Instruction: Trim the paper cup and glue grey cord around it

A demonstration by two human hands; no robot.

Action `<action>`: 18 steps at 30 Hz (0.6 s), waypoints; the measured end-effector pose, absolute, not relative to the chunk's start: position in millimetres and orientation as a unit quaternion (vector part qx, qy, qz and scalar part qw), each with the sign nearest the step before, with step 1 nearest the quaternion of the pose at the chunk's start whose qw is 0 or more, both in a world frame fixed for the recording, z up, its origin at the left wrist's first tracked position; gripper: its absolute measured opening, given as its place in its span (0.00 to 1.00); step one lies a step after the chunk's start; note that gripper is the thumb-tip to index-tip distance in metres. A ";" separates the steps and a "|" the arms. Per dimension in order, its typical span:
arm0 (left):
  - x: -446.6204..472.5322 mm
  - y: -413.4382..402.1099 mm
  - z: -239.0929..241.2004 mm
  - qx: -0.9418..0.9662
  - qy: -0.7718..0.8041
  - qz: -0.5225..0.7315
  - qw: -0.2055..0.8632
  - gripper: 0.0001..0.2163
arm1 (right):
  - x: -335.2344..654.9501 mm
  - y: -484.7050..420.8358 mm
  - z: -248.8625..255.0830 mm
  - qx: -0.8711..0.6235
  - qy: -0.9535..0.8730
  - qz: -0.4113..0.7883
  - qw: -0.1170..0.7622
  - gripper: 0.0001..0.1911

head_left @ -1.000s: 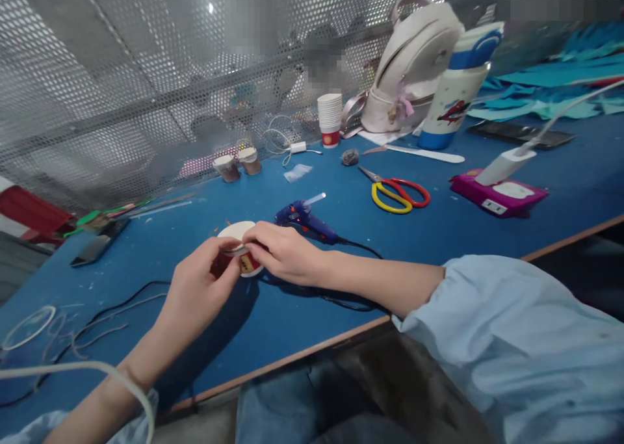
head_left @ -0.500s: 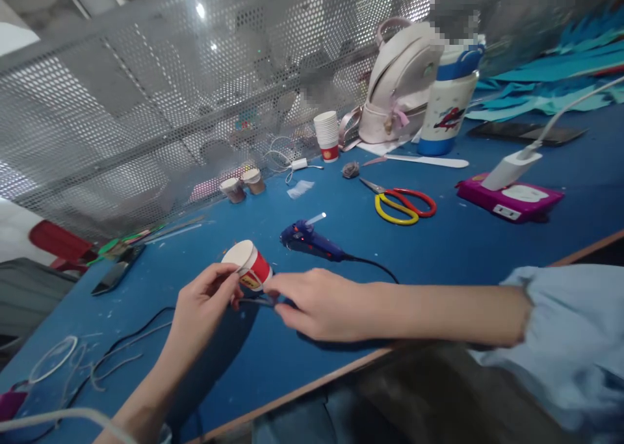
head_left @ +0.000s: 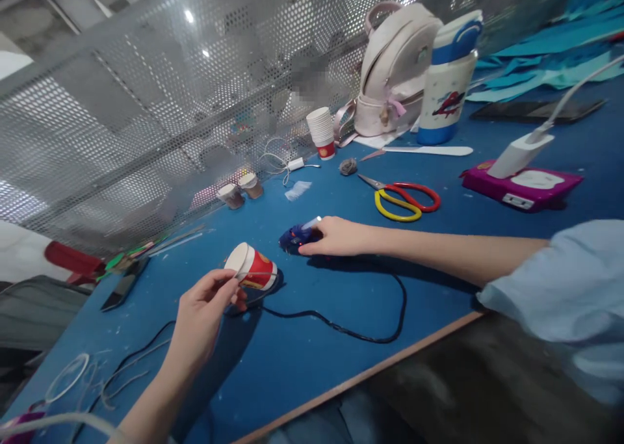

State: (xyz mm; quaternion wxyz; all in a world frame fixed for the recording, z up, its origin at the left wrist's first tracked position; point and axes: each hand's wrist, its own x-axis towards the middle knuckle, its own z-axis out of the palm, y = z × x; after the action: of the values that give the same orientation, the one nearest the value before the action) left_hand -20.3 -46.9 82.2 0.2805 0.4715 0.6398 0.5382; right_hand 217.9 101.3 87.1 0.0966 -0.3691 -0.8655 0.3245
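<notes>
My left hand pinches a red and white paper cup near its rim, with the cup tilted on its side. A thin grey cord runs from those fingers across the cup's wall. To the right, my right hand is closed round the handle of a blue hot glue gun, which lies on the blue table. A clear glue stick pokes out of its back. The gun's black cable loops over the table below my right forearm. The fingertips of my right hand are partly hidden.
Red and yellow scissors lie to the right, near a purple power strip. Stacked paper cups, a backpack and a bottle stand by the mesh partition. Cords lie at lower left, near the phone.
My right hand has left the cup and moved up and right onto the glue gun. The gun's cable now shows in a loop. My left hand stays at the cup.
</notes>
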 end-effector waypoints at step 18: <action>-18.4 -2.7 82.3 0.496 0.649 0.514 0.262 0.12 | 212.4 90.2 81.8 -0.216 -0.826 0.387 0.347 0.11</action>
State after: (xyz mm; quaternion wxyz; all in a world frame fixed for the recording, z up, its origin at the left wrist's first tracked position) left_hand -18.4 -2.7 82.3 0.2622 0.4956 0.6492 0.5139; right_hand 212.4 90.2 81.8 0.3474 -0.2159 -0.8263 0.3872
